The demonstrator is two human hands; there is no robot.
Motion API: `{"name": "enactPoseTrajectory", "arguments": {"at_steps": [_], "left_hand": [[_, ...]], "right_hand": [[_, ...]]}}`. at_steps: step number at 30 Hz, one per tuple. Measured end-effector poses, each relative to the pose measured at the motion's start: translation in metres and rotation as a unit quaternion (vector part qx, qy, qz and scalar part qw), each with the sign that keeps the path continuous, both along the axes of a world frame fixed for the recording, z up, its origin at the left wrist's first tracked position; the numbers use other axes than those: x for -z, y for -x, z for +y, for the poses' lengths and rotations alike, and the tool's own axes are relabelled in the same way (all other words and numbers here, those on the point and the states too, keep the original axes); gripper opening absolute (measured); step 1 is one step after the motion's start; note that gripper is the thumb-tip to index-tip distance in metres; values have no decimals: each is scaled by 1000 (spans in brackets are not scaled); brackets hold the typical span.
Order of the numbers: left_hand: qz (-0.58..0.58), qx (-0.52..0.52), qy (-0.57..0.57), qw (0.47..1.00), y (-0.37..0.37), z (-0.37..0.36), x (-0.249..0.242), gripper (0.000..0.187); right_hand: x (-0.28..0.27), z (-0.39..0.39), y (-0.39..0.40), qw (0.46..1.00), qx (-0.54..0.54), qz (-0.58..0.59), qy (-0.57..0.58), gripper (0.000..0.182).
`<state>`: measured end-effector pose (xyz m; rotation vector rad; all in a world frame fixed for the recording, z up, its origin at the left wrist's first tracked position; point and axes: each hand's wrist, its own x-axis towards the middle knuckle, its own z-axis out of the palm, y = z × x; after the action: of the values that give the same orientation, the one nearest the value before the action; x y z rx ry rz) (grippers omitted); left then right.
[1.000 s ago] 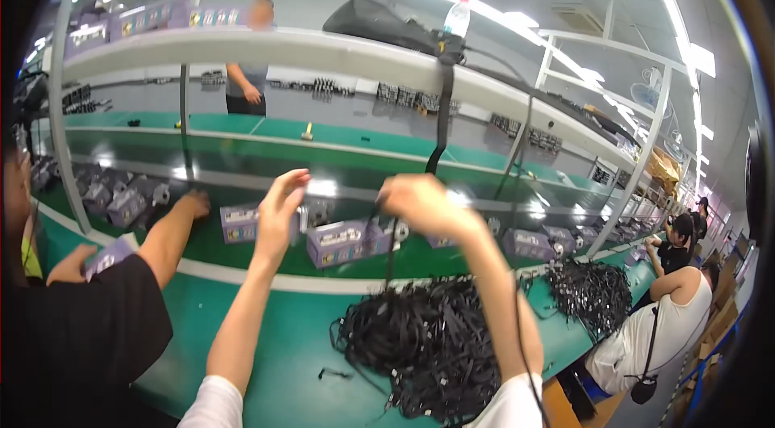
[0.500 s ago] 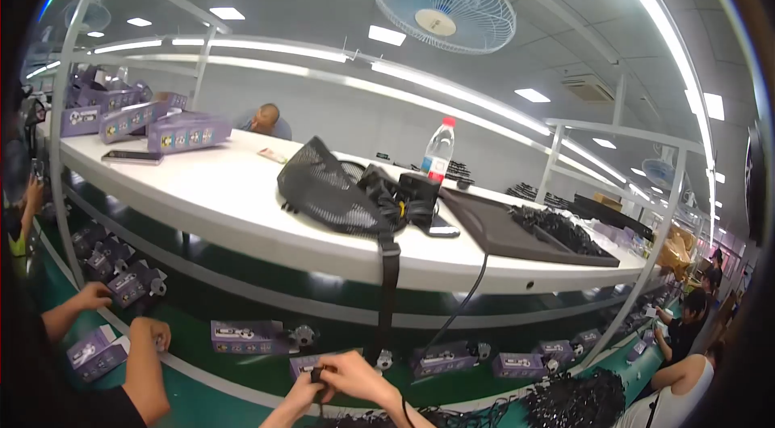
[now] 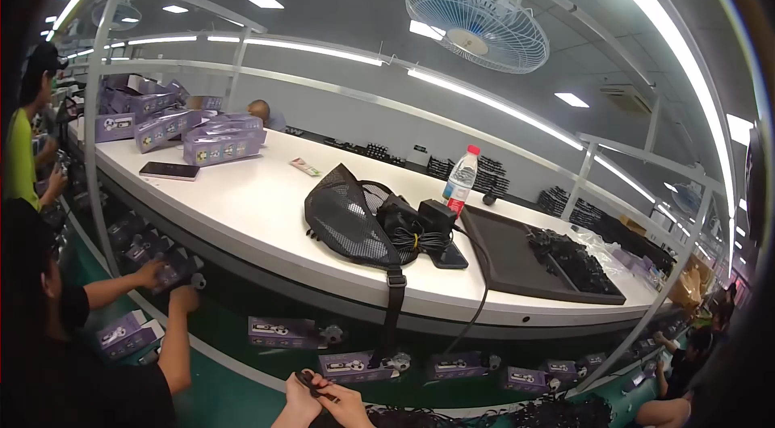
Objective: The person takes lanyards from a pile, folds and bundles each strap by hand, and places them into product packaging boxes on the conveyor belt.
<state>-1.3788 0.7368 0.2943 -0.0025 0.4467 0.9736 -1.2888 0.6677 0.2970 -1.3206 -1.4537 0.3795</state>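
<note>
Low in the view, my left hand (image 3: 299, 402) and my right hand (image 3: 344, 405) are close together, fingers closed on a small black strap-like piece (image 3: 307, 383). Its exact kind is too small to tell. Just beyond them, on the green conveyor, lies a purple printed box (image 3: 353, 367) with a small silver-and-black ball-shaped device (image 3: 397, 362) at its right end. Another purple box (image 3: 282, 332) is further left. To the right of my hands, a heap of thin black straps or cords (image 3: 557, 413) runs along the bottom edge.
A white shelf (image 3: 266, 226) over the conveyor holds a black mesh bag (image 3: 347, 222), a water bottle (image 3: 462, 180), a dark tray (image 3: 504, 254), a phone (image 3: 169, 170) and purple boxes (image 3: 224, 145). At left, a co-worker's arms (image 3: 173, 339) reach to the conveyor; other people sit at right.
The camera view has shifted, so the shelf appears lower and further right. My hands stay together on the black piece. The co-worker at left now reaches both hands to a box on the conveyor.
</note>
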Motion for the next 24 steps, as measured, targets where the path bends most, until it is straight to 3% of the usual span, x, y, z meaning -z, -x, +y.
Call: {"name": "enactPoseTrajectory", "arguments": {"at_steps": [3, 4, 5, 7, 8, 9, 10, 11, 13, 16, 19, 22, 23, 24], "left_hand": [[-115, 26, -20, 993, 13, 11, 6, 17], [-82, 9, -22, 996, 14, 12, -4, 18], [-47, 15, -36, 998, 16, 13, -15, 17], [-10, 43, -31, 999, 15, 4, -51, 16], [4, 67, -58, 996, 12, 2, -55, 17], [17, 87, -89, 992, 11, 1, -59, 18], [118, 93, -119, 981, 8, 0, -64, 20], [266, 83, -209, 938, 9, 9, -46, 18], [467, 3, -394, 792, 4, 0, -37, 13], [589, -100, -594, 538, 20, 0, -34, 13], [636, -110, -584, 491, 34, 6, -27, 16], [693, -60, -494, 521, 40, 12, 5, 16], [688, -62, -477, 544, 42, 14, 12, 17], [678, -86, -499, 533, 42, 18, 15, 19]], "right_hand": [[-19, -13, -10, 951, -63, 230, 199, 14], [7, -5, -18, 920, -104, 336, 174, 27], [35, -3, -21, 894, -68, 419, 143, 32], [4, -5, -3, 816, 2, 572, 83, 43], [-6, -5, 2, 761, -61, 627, 154, 53], [21, 0, 5, 709, -121, 672, 176, 47], [26, 8, 16, 667, -118, 718, 160, 45], [31, 14, 23, 624, -115, 760, 145, 42], [8, 17, 34, 625, -38, 764, 156, 40], [-18, 16, 45, 609, 7, 776, 164, 39], [7, 20, 55, 643, -32, 747, 164, 41], [28, 24, 65, 692, 5, 697, 189, 41], [133, 41, 67, 657, -45, 733, 167, 38], [141, 46, 73, 657, -15, 736, 163, 37]]}}
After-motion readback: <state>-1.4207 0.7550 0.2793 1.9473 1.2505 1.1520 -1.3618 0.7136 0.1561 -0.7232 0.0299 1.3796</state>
